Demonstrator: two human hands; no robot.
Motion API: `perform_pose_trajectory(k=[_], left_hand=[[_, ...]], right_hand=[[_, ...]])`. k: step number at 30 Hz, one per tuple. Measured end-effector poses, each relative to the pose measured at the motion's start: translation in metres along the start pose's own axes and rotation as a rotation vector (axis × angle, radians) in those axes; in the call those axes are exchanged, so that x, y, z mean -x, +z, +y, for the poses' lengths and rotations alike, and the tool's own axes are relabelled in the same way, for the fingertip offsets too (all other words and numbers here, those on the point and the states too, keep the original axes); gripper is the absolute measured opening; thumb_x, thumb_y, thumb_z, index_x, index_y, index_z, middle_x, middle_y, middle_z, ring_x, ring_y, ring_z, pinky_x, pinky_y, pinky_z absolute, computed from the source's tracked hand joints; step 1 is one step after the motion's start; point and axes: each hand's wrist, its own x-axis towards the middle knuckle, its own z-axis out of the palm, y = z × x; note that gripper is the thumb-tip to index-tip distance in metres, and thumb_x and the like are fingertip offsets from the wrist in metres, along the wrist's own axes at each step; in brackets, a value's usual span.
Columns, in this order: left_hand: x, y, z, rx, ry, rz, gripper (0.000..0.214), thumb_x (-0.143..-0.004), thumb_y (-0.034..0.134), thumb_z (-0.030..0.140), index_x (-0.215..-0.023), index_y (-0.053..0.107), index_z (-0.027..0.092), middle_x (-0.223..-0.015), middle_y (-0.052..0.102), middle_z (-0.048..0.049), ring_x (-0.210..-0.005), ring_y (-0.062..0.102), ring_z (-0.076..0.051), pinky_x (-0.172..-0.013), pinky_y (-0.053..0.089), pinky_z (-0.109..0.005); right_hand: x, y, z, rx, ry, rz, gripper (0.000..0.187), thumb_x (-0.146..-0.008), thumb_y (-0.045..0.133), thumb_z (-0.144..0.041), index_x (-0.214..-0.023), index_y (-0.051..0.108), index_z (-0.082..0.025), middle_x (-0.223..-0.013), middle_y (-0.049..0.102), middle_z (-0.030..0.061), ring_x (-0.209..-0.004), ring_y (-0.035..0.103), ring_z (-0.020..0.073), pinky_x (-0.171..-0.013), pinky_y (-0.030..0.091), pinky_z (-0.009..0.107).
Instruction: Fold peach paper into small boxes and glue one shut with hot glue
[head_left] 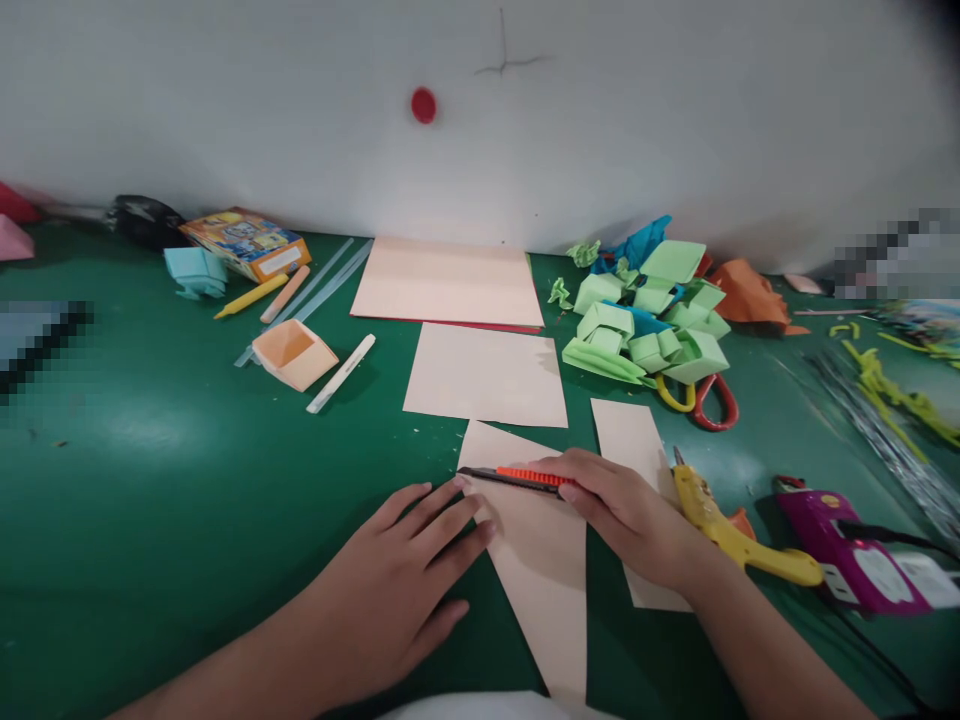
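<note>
My right hand (626, 510) grips an orange and black utility knife (525, 477), its blade end pointing left. The knife lies across the upper part of a pale peach paper piece (536, 560) on the green table. Fingers spread, my left hand (420, 565) rests flat with its fingertips on the paper's left edge, close to the knife's tip. Beyond the knife lies a peach paper rectangle (487, 375). Another peach strip (634, 450) is partly hidden under my right wrist.
A yellow glue gun (712, 520) and a purple power strip (847, 550) with cables are at right. Green folded paper pieces (652, 320) and scissors (716, 403) sit behind. At left are an orange paper box (295, 355), glue sticks (322, 280) and a yellow crayon (251, 296).
</note>
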Motion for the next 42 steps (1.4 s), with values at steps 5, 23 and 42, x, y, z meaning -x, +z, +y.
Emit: perform_pose_trajectory(k=[5,23,42], left_hand=[[-0.001,-0.001,-0.001,-0.017,0.018,-0.035,0.063,-0.094,0.055,0.030,-0.154,0.038,0.025,-0.158,0.042,-0.0072,-0.145,0.040,-0.032,-0.115,0.033,-0.048],[0.000,-0.002,-0.007,0.009,0.020,-0.062,0.064,-0.093,0.057,0.028,-0.153,0.038,0.029,-0.157,0.045,-0.0035,-0.143,0.042,-0.031,-0.112,0.039,-0.049],[-0.005,-0.011,0.000,0.028,-0.023,-0.060,0.052,-0.095,0.052,0.029,-0.147,0.047,0.030,-0.150,0.053,-0.0038,-0.139,0.046,-0.029,-0.100,0.042,-0.043]], right_hand=[[0.001,0.000,0.000,-0.011,0.005,0.003,0.034,-0.108,0.036,-0.038,-0.138,0.053,-0.037,-0.129,0.063,0.0017,-0.116,0.060,0.0197,-0.099,0.049,0.035],[0.000,0.001,-0.002,-0.024,0.020,-0.003,0.035,-0.108,0.036,-0.041,-0.137,0.054,-0.036,-0.132,0.063,0.0029,-0.118,0.060,0.0211,-0.101,0.050,0.039],[0.007,0.001,-0.012,0.114,0.048,-0.003,0.031,-0.108,0.034,-0.035,-0.130,0.055,-0.030,-0.128,0.064,0.0065,-0.112,0.064,0.0229,-0.093,0.055,0.041]])
